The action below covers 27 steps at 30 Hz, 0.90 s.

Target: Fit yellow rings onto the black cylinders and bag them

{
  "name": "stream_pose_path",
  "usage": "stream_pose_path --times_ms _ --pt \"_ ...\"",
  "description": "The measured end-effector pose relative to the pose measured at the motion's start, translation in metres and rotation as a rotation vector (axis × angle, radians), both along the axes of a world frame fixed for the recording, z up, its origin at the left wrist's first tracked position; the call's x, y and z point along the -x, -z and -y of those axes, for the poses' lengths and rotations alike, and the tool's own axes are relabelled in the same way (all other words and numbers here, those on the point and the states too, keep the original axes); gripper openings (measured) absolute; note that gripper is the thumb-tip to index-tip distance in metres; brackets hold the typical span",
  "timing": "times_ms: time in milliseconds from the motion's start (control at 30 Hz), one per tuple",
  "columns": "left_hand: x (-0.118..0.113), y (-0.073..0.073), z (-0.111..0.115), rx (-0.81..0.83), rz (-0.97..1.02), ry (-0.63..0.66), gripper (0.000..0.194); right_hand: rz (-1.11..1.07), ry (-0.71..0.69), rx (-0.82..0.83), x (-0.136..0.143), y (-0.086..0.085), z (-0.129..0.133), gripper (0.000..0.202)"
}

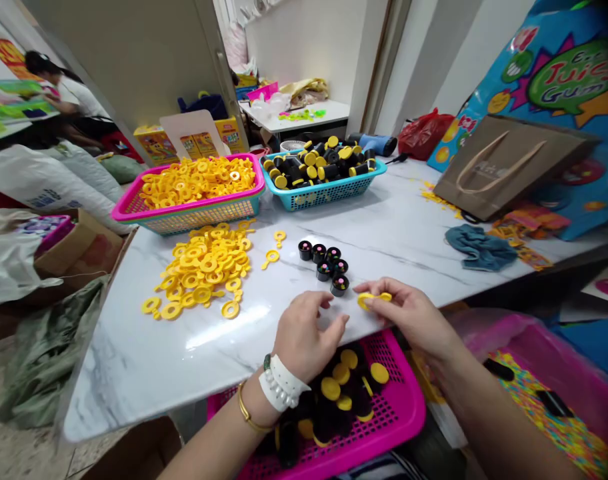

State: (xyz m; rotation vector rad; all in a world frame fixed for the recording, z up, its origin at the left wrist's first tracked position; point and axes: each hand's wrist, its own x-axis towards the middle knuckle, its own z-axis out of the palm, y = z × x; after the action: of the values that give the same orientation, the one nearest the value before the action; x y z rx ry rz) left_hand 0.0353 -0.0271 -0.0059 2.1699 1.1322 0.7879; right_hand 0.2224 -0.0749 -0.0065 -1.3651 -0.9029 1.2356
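My right hand point(417, 313) pinches a yellow plastic ring piece point(365, 301) between thumb and fingers, just above the table's front edge. Beside it, my left hand point(307, 330) holds nothing, its fingers bent and the thumb apart. Several small black round containers point(340, 286) stand upright in a cluster beyond both hands, with pink and coloured bits in their tops. To the left lies a heap of yellow ring pieces point(209, 263) with short tabs. Two loose yellow rings point(272, 256) lie between the heap and the black containers.
A pink basket point(127, 208) of yellow rings and a blue basket point(329, 195) of black-and-yellow pieces stand at the back. Below the edge sits a pink basket point(409, 407) of similar pieces. At right are a paper bag point(514, 160), a blue cloth point(479, 247) and coloured pellets point(544, 413).
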Motion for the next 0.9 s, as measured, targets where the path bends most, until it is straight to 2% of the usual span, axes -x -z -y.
stream_pose_path --times_ms 100,200,300,367,467,533,633,767,900 --pt "-0.011 0.006 -0.012 -0.039 -0.024 -0.039 0.038 0.048 -0.031 0.027 -0.01 -0.003 -0.015 0.032" --pt "-0.013 0.008 -0.016 -0.045 -0.053 -0.027 0.037 0.051 -0.128 0.06 -0.002 -0.005 -0.021 0.033" --pt "0.001 0.006 -0.011 -0.025 -0.102 -0.014 0.022 0.024 -0.212 0.065 0.013 -0.005 -0.016 0.028" --pt "0.015 0.004 -0.004 -0.007 -0.128 -0.009 0.02 0.05 -0.25 0.027 0.02 -0.005 -0.011 0.023" --pt "0.034 0.005 0.003 -0.007 -0.124 -0.016 0.024 0.188 -0.185 -0.057 0.026 -0.006 -0.007 0.02" --pt "0.039 0.007 0.007 -0.017 -0.119 -0.026 0.025 0.167 -0.181 -0.03 0.031 -0.009 -0.008 0.019" --pt "0.039 0.012 0.009 -0.027 -0.122 -0.033 0.022 0.052 -0.212 0.038 0.043 -0.012 -0.011 0.021" --pt "0.037 0.014 0.01 -0.021 -0.103 -0.029 0.023 0.131 -0.107 -0.017 0.054 -0.008 -0.016 0.023" --pt "0.037 0.015 0.01 -0.02 -0.081 -0.02 0.02 0.08 -0.151 0.028 0.058 -0.003 -0.019 0.028"
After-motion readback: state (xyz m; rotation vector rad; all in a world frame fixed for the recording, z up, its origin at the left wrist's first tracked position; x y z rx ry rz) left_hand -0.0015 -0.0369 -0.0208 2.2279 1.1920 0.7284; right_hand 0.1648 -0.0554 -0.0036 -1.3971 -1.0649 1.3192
